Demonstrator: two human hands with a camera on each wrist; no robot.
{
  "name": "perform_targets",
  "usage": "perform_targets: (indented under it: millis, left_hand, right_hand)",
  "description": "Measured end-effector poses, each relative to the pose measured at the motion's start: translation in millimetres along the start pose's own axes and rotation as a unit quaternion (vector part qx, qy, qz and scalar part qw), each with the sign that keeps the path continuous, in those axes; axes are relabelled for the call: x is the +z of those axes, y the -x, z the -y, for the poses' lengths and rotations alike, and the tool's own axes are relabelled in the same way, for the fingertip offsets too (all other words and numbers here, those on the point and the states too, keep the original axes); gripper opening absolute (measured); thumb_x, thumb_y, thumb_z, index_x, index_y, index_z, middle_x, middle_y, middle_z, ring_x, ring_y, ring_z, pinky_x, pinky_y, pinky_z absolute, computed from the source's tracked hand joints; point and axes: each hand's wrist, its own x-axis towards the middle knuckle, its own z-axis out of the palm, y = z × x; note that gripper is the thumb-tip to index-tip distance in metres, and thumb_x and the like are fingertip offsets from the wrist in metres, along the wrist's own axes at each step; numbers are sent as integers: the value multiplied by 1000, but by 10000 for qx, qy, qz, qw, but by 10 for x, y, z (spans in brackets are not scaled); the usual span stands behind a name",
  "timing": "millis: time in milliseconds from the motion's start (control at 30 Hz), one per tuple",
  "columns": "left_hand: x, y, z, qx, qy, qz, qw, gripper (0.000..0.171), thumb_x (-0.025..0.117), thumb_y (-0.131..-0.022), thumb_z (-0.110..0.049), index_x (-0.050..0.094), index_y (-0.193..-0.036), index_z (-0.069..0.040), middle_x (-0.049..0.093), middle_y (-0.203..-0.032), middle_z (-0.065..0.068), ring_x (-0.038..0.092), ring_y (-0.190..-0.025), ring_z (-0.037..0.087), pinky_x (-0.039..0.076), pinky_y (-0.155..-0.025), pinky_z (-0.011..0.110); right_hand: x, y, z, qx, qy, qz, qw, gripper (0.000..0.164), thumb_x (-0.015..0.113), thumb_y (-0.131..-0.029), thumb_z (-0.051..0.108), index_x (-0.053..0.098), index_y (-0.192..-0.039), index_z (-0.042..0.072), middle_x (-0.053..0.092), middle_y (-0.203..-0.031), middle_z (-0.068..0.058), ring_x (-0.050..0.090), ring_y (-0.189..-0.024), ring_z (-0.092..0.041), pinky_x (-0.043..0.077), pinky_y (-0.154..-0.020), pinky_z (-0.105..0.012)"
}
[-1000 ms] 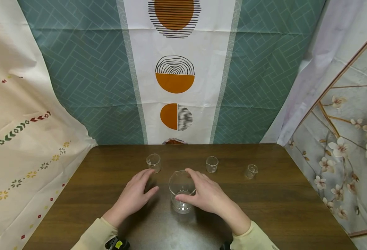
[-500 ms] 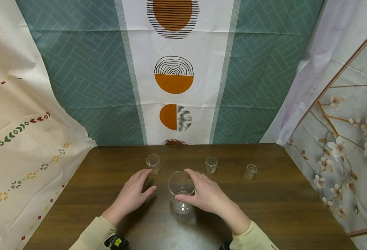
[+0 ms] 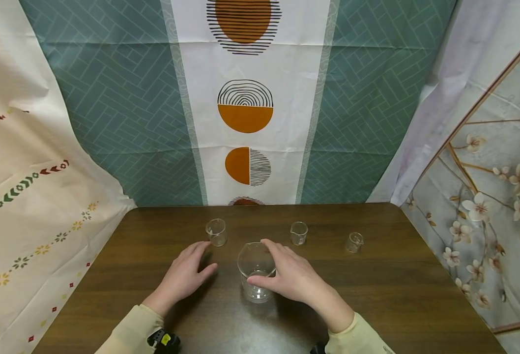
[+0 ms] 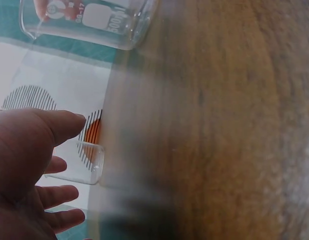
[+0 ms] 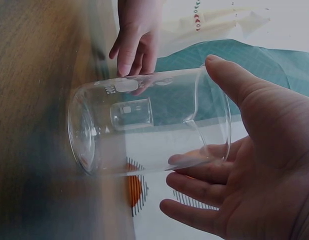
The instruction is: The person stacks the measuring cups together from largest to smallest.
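Observation:
A large clear glass beaker [image 3: 254, 287] with white "500" markings stands upright on the brown table, near the middle in the head view. My right hand [image 3: 293, 275] holds it from the right, thumb on the near side of the rim and fingers round the far side, as the right wrist view shows with the beaker [image 5: 164, 150]. To its left, my left hand [image 3: 182, 275] is apart from the glass, thumb and fingers spread and holding nothing. Its fingertips are close before a smaller beaker [image 3: 216, 235]. In the left wrist view the left hand [image 4: 24, 160] is relaxed.
Two more small glass beakers stand toward the back right: a spouted one [image 3: 299, 234] and the smallest [image 3: 355, 243]. A green and white patterned cloth [image 3: 154, 123] hangs behind the table [image 3: 401, 295]. Other printed cloths hang along both sides.
My left hand has drifted slightly left, away from the large beaker. The right hand stays at the rim, and the beakers keep their places on the table.

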Motion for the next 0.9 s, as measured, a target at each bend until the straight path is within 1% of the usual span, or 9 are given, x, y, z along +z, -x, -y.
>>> perform_targets:
  millis: [333, 500, 733, 900]
  left_hand:
    - [-3, 1, 37, -79, 100, 6, 9999, 67, 79, -105, -33, 54, -158, 1, 51, -160, 29, 48, -148, 53, 38, -114, 77]
    - [-6, -28, 50, -145, 207, 19, 9997, 68, 78, -105, -33, 53, -158, 1, 51, -160, 30, 47, -148, 54, 37, -114, 78]
    - [-16, -64, 59, -172, 59, 49, 9998, 69, 77, -105, -33, 52, -158, 2, 51, -160, 30, 47, -148, 53, 36, -115, 76]
    - [-26, -105, 34, -167, -2, -70, 9998, 70, 78, -105, -32, 50, -159, 4, 51, -160, 30, 47, -148, 53, 36, -115, 76]
  right_hand:
    - [2, -3, -4, 26, 0, 13, 10000, 96, 80, -90, 72, 50, -162, 15, 61, -157, -6, 60, -139, -31, 53, -105, -59]
    - [-4, -10, -5, 47, -15, 55, 10000, 96, 80, -91, 72, 49, -163, 15, 60, -159, -5, 59, -141, -31, 53, -106, -59]
    - [-4, -9, -5, 23, -18, 74, 10000, 97, 80, -91, 72, 49, -163, 15, 60, -159, -6, 59, -141, -31, 53, -106, -59]
    - [-3, -7, -9, -15, -6, 40, 10000, 97, 80, -91, 71, 49, -163, 14, 60, -158, -6, 59, -140, -31, 54, -106, -59]
